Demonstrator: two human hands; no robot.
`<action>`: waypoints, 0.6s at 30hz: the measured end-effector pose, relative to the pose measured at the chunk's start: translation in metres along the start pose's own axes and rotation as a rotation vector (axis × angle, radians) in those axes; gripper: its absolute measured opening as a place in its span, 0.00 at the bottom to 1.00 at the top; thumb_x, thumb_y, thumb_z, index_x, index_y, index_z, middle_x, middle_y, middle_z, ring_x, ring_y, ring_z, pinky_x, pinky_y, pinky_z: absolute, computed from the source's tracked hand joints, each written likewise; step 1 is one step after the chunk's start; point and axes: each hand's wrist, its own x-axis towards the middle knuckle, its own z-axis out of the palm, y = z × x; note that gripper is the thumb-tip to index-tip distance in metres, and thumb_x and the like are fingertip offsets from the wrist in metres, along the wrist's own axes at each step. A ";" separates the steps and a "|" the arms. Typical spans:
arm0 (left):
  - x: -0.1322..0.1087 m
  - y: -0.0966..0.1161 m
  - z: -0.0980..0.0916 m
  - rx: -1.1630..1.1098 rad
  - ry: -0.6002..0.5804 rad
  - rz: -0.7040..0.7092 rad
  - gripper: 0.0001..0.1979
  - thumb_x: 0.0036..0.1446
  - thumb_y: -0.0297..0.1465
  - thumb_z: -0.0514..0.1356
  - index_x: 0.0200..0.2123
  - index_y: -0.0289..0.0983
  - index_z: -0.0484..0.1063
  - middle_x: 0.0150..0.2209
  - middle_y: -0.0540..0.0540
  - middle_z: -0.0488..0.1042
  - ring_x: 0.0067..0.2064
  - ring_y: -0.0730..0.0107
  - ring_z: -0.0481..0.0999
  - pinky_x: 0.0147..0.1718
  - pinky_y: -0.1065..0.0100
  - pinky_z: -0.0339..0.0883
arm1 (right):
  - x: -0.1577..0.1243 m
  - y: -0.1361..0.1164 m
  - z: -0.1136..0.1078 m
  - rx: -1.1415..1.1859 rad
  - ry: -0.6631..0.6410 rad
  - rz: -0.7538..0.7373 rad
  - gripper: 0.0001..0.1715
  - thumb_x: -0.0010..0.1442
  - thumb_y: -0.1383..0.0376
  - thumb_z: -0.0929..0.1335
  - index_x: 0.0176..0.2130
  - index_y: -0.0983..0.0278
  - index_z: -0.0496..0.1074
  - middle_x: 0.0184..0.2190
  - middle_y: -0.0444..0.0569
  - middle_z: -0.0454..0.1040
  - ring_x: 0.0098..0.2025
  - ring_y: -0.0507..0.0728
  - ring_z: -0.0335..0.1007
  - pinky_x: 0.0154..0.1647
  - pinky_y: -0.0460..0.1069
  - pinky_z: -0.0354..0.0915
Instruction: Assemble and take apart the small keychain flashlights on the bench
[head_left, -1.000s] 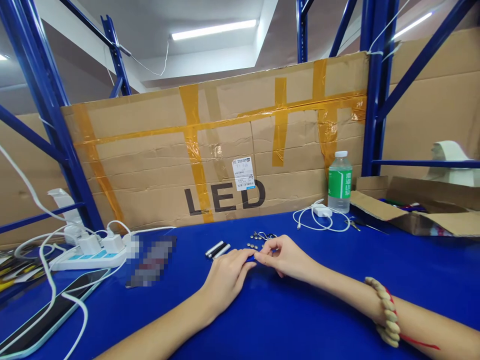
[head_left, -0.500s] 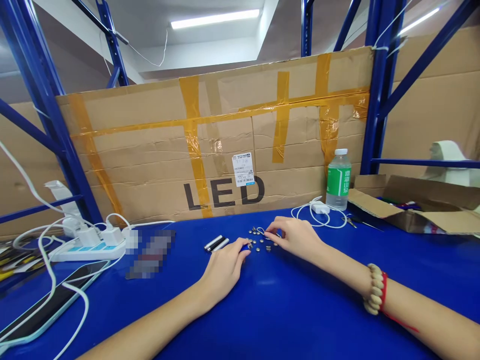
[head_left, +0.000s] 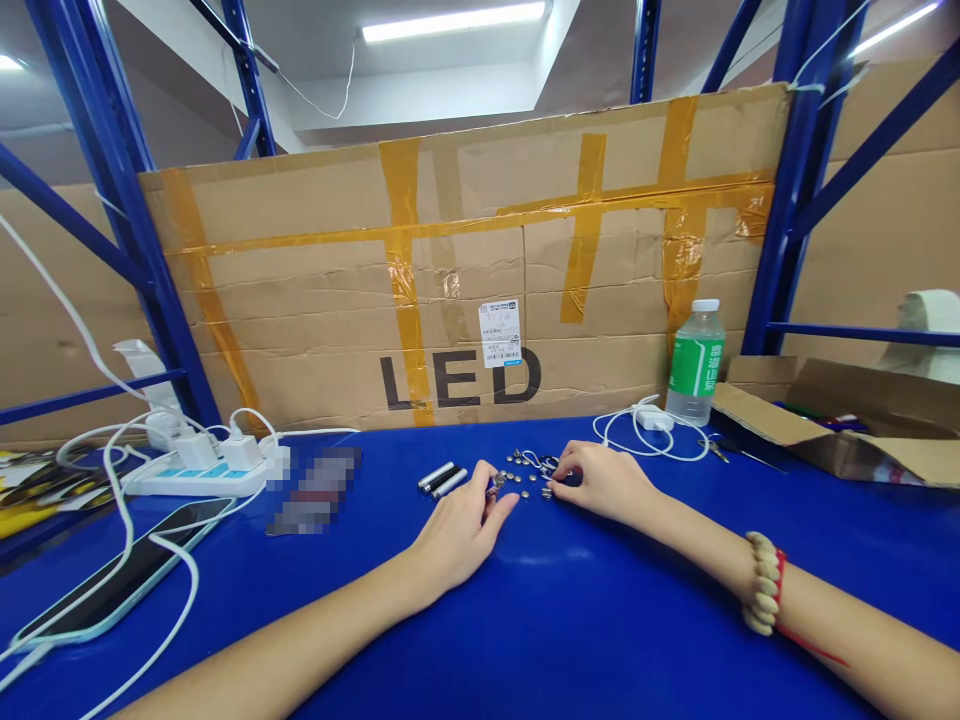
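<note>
Several small round metal pieces (head_left: 525, 494) lie on the blue table between the hands, with a thin looped cord (head_left: 531, 458) among them. My left hand (head_left: 466, 520) is at their left side, thumb and index finger curved around small metal pieces at the fingertips; the exact hold is too small to make out. At the right side, my right hand (head_left: 604, 480) has its fingers pinched at a small metal piece (head_left: 547, 492). Black and silver cylinders (head_left: 442, 480) lie just left of my left hand.
A power strip (head_left: 202, 480) with white cables and a phone (head_left: 127, 570) are on the left. A bottle (head_left: 695, 365), a white charger (head_left: 655, 418) and an open cardboard box (head_left: 840, 440) stand at the back right. Taped cardboard (head_left: 315, 330) rises behind.
The view has shifted, so the scene sits further right. My right hand has moved slightly nearer, its fingertips now at a small metal piece instead of by the cord. My left fingers have shifted slightly.
</note>
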 end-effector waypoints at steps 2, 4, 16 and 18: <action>0.001 -0.003 0.002 -0.001 -0.012 0.007 0.08 0.60 0.38 0.46 0.34 0.40 0.53 0.26 0.53 0.63 0.25 0.72 0.63 0.25 0.71 0.55 | 0.000 -0.002 0.001 0.033 0.007 0.024 0.09 0.49 0.60 0.67 0.28 0.58 0.77 0.36 0.46 0.75 0.35 0.56 0.70 0.27 0.46 0.57; 0.002 -0.006 0.004 0.003 -0.018 0.004 0.08 0.59 0.38 0.47 0.33 0.40 0.52 0.25 0.54 0.62 0.24 0.73 0.62 0.24 0.71 0.54 | 0.000 -0.004 0.002 0.054 0.016 0.038 0.08 0.47 0.60 0.67 0.27 0.58 0.77 0.35 0.45 0.75 0.34 0.56 0.70 0.26 0.47 0.56; 0.004 -0.008 0.006 0.017 0.004 -0.037 0.06 0.60 0.36 0.46 0.32 0.41 0.52 0.26 0.54 0.65 0.25 0.72 0.64 0.25 0.71 0.54 | -0.003 -0.012 0.001 0.128 0.015 -0.004 0.03 0.44 0.65 0.68 0.22 0.60 0.74 0.30 0.43 0.74 0.32 0.54 0.70 0.25 0.45 0.55; 0.004 -0.008 0.005 0.026 0.012 -0.034 0.06 0.60 0.35 0.46 0.32 0.40 0.53 0.26 0.54 0.65 0.25 0.72 0.64 0.25 0.71 0.54 | -0.004 -0.015 -0.001 0.145 0.068 -0.077 0.04 0.45 0.65 0.68 0.23 0.60 0.74 0.32 0.43 0.75 0.34 0.54 0.70 0.26 0.45 0.56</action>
